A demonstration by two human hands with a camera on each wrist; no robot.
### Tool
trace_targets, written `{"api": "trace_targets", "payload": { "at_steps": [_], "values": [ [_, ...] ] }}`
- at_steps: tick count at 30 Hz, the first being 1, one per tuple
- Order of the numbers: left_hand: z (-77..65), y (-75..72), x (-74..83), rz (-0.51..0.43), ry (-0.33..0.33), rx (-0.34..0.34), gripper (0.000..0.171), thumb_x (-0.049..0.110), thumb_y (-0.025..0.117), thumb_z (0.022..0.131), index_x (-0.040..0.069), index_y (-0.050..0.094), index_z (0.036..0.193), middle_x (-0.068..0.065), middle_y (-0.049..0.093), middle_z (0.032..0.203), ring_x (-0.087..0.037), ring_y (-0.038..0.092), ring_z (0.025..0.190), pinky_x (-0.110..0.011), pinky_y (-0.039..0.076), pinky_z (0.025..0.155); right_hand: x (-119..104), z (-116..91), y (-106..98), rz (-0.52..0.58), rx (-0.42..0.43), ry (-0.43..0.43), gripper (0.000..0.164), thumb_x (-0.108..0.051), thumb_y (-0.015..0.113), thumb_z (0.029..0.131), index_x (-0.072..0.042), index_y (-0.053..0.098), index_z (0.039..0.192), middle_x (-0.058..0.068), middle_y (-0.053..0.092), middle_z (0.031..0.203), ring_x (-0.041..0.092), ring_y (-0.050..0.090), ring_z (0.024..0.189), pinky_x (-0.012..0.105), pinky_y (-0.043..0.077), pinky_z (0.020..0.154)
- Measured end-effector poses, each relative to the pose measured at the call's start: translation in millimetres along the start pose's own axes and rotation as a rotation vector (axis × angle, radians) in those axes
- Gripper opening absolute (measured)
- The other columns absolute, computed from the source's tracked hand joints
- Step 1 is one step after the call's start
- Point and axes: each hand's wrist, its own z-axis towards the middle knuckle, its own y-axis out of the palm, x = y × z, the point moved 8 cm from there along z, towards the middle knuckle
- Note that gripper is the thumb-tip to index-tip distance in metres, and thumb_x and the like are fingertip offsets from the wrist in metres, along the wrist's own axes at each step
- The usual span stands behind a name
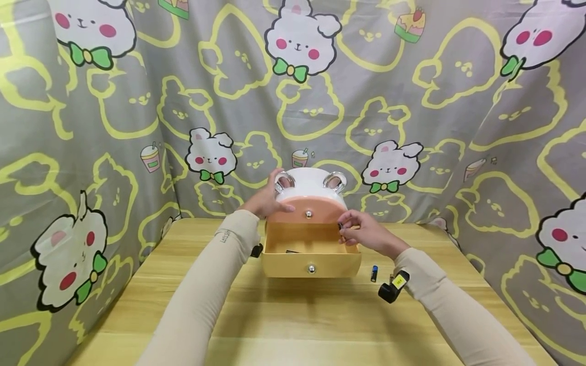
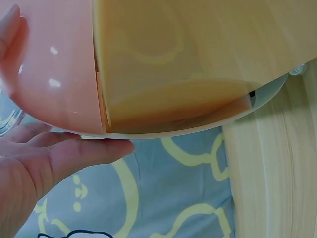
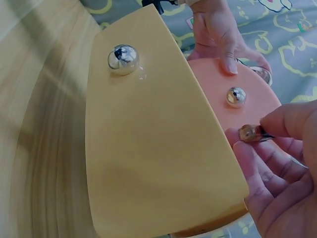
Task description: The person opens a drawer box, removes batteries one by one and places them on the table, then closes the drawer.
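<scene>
A small drawer box (image 1: pixel 309 182) with a white top, clear ear-shaped loops and a pink upper drawer (image 1: pixel 327 209) stands on the table. Its yellow lower drawer (image 1: pixel 288 266) is pulled out, and a dark thin item (image 1: pixel 292 251) shows inside, mostly hidden by the drawer front. My left hand (image 1: pixel 269 200) holds the box's upper left side, thumb on the pink front and fingers along the side wall (image 2: pixel 163 135). My right hand (image 1: pixel 366 233) pinches a small battery (image 3: pixel 248 133) between thumb and fingers, above the open drawer's right edge.
A blue and black battery (image 1: pixel 374 273) lies on the wooden table (image 1: pixel 293 325) right of the drawer. Beside it, something small is partly hidden by the black right wrist camera (image 1: pixel 391 290). A patterned curtain (image 1: pixel 247 112) hangs behind the table and at both sides.
</scene>
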Motion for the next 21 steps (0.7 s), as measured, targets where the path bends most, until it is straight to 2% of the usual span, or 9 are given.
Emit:
{"api": "trace_targets", "payload": {
  "at_steps": [6, 14, 21],
  "values": [
    [0.6, -0.6, -1.3, 0.010, -0.012, 0.005, 0.117, 0.032, 0.085, 0.060, 0.045, -0.003, 0.137, -0.025, 0.036, 0.132, -0.035, 0.048, 0.105, -0.045, 0.033, 0.096, 4, -7, -11, -0.002, 0.038, 0.005, 0.031, -0.003, 0.056, 0.087, 0.008, 0.045, 0.115, 0.020, 0.053, 0.096, 0.026, 0.059, 0.080, 0.038, 0.052, 0.069],
    [-1.0, -4.7, -1.7, -0.002, -0.011, 0.019, 0.117, 0.031, 0.085, 0.061, 0.046, -0.003, 0.136, -0.023, 0.037, 0.131, -0.035, 0.047, 0.107, -0.045, 0.033, 0.096, 10, -12, -20, 0.150, 0.025, -0.002, 0.032, 0.000, 0.052, 0.088, 0.009, 0.039, 0.116, 0.031, 0.048, 0.102, 0.030, 0.059, 0.087, 0.046, 0.049, 0.077],
    [1.5, -0.4, -2.1, -0.013, -0.014, 0.016, 0.115, 0.030, 0.085, 0.061, 0.045, -0.001, 0.136, -0.021, 0.036, 0.132, -0.035, 0.047, 0.107, -0.045, 0.033, 0.096, 28, -21, -36, 0.214, 0.079, 0.020, 0.035, -0.002, 0.060, 0.086, 0.007, 0.040, 0.114, 0.018, 0.051, 0.095, 0.025, 0.059, 0.084, 0.041, 0.051, 0.076]
  ]
}}
